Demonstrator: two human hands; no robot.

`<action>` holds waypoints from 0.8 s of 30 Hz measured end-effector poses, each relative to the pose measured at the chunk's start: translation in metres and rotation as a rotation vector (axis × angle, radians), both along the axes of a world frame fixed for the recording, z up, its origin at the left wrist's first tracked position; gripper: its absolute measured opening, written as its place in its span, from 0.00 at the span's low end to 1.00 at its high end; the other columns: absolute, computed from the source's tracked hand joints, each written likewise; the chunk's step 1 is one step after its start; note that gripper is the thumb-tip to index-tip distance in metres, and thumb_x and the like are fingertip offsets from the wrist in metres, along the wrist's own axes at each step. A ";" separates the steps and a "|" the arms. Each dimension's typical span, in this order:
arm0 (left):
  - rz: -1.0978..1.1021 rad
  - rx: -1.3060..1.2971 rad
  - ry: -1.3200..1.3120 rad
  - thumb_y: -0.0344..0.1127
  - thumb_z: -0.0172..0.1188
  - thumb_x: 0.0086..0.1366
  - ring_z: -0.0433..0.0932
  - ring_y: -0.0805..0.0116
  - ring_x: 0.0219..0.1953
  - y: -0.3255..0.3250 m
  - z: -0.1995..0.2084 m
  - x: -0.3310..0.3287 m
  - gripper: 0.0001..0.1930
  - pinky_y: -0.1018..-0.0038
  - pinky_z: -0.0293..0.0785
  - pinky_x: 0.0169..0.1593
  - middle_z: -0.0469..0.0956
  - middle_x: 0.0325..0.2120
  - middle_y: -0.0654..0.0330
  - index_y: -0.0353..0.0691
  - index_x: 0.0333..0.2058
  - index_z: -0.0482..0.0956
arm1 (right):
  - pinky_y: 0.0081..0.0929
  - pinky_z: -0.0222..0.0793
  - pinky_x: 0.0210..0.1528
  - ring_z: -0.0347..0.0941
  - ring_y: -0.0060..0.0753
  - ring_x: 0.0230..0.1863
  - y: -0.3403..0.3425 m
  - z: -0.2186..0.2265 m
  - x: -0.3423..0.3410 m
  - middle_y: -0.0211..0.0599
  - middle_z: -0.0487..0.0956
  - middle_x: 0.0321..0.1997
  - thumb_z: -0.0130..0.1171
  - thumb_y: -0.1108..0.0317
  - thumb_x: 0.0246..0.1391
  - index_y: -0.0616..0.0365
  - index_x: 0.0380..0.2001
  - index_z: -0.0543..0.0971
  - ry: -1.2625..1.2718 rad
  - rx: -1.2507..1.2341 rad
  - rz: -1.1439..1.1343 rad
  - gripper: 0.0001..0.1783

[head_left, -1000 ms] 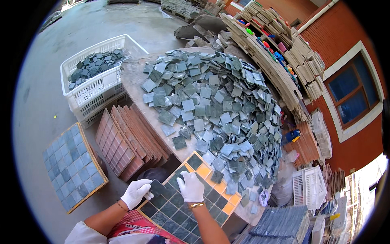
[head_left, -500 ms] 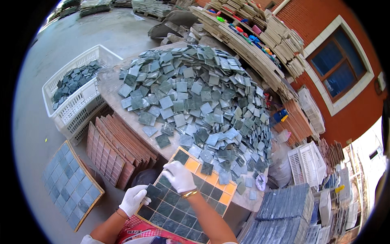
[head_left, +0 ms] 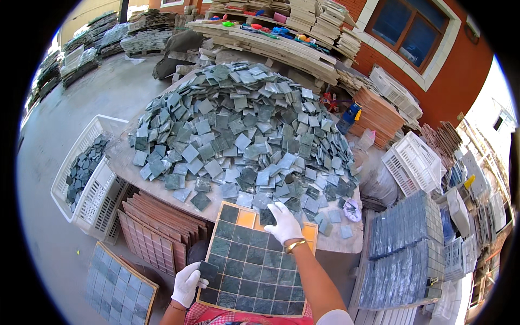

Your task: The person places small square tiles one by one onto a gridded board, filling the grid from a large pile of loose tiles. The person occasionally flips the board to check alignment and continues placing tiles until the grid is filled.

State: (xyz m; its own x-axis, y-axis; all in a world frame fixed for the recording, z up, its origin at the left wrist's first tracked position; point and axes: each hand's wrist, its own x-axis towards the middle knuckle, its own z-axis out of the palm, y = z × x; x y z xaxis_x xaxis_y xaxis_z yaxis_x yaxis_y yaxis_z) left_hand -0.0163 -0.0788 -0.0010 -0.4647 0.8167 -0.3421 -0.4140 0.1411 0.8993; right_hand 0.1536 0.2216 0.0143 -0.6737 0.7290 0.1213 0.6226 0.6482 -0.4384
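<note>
A square mosaic tray [head_left: 221, 221] lies tilted in front of me at the table's near edge. Dark green stone tiles fill most of its grid, and orange backing [head_left: 246, 218] shows in its far row. My left hand [head_left: 187, 284], in a white glove, grips a loose dark stone tile [head_left: 209, 272] over the tray's left edge. At the far row, my gloved right hand [head_left: 284, 223] has its fingers and thumb around the edges of another stone tile [head_left: 266, 217]. Beyond the tray rises a large heap of loose green-grey tiles [head_left: 244, 130].
White crates [head_left: 92, 208], one holding small tiles, stand left of the table. Below them lean reddish grid trays [head_left: 146, 238] and a filled tile panel [head_left: 120, 287]. Wrapped tile stacks [head_left: 395, 254] and a white crate [head_left: 414, 162] are at the right. Planks [head_left: 265, 46] lie behind the heap.
My right hand has moved from above the tray's left part to its far row, onto a tile there. The left hand still holds its tile. My view has turned, shifting the scene.
</note>
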 end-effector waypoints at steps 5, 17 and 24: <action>-0.122 -0.011 0.280 0.28 0.47 0.65 0.78 0.75 0.24 0.048 0.004 0.013 0.15 0.81 0.74 0.27 0.78 0.31 0.58 0.30 0.48 0.75 | 0.38 0.70 0.47 0.73 0.45 0.45 0.019 -0.011 0.004 0.41 0.76 0.42 0.65 0.57 0.40 0.53 0.50 0.72 -0.037 -0.047 0.083 0.31; -0.312 -0.271 1.544 0.50 0.57 0.59 0.49 0.44 0.67 0.115 -0.023 -0.003 0.42 0.52 0.45 0.67 0.50 0.65 0.40 0.29 0.64 0.51 | 0.29 0.73 0.40 0.76 0.33 0.34 0.009 0.002 0.050 0.42 0.77 0.38 0.70 0.60 0.39 0.60 0.46 0.76 0.339 -0.368 -0.156 0.29; -0.454 -0.344 1.640 0.62 0.56 0.56 0.44 0.44 0.69 0.117 -0.015 -0.002 0.50 0.49 0.39 0.67 0.46 0.66 0.41 0.29 0.64 0.49 | 0.33 0.72 0.45 0.75 0.42 0.42 0.011 -0.004 0.060 0.45 0.73 0.49 0.69 0.61 0.40 0.58 0.50 0.70 0.259 -0.136 -0.165 0.32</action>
State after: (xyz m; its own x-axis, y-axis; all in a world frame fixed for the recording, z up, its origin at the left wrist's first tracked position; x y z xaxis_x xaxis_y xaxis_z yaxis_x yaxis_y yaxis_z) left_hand -0.0181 0.0387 -0.0162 -0.2514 0.9671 0.0392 0.9470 0.2374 0.2166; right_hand 0.2137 0.2322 0.0107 -0.5045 0.8469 0.1678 0.5706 0.4729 -0.6713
